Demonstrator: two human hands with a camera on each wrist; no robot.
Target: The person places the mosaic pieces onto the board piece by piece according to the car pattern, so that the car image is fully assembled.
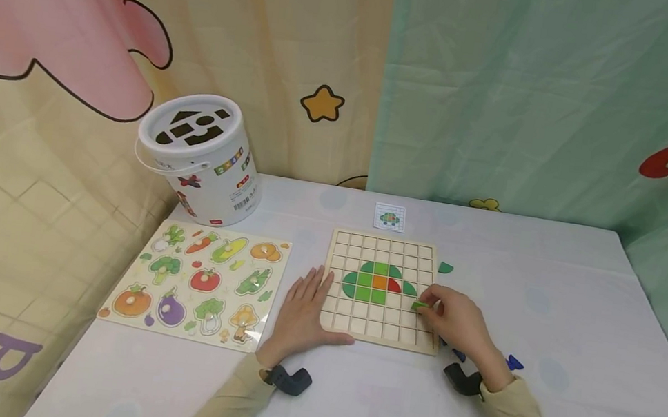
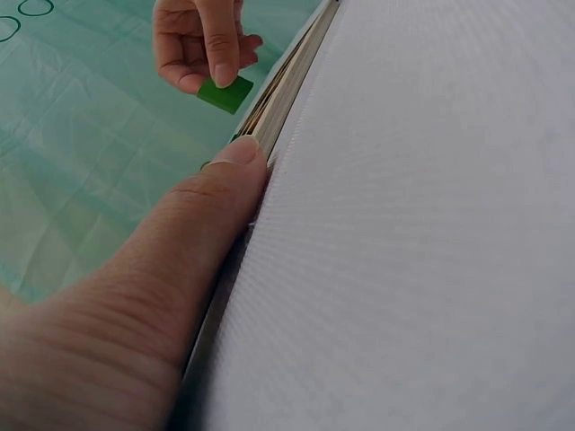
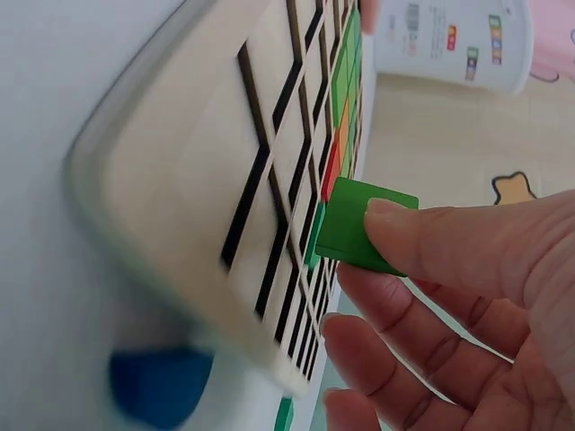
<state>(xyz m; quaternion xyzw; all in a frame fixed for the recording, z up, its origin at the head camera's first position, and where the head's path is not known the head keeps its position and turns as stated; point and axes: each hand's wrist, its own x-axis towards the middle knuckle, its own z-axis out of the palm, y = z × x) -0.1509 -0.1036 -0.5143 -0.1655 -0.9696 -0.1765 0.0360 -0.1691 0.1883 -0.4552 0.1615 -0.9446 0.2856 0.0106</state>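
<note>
Head view: left hand (image 1: 302, 312) flat, fingers straight, pressing left edge of grid board (image 1: 383, 290). Right hand (image 1: 454, 319) pinches green tile (image 1: 419, 306) over board's right side, just right of coloured tiles (image 1: 379, 284).

Left wrist view: thumb (image 2: 193, 224) against board edge (image 2: 287, 85); beyond thumb tip, right hand (image 2: 198, 40) holds green tile (image 2: 225, 93).

Right wrist view: thumb and fingers (image 3: 422, 242) grip green tile (image 3: 359, 224) just above board (image 3: 225, 189); blue piece (image 3: 162, 386) on table below board.

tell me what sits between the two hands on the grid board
In the head view, the coloured tile figure, green with an orange and a red tile, lies on the grid board between the left hand and the right hand, which pinches a green tile.
</note>
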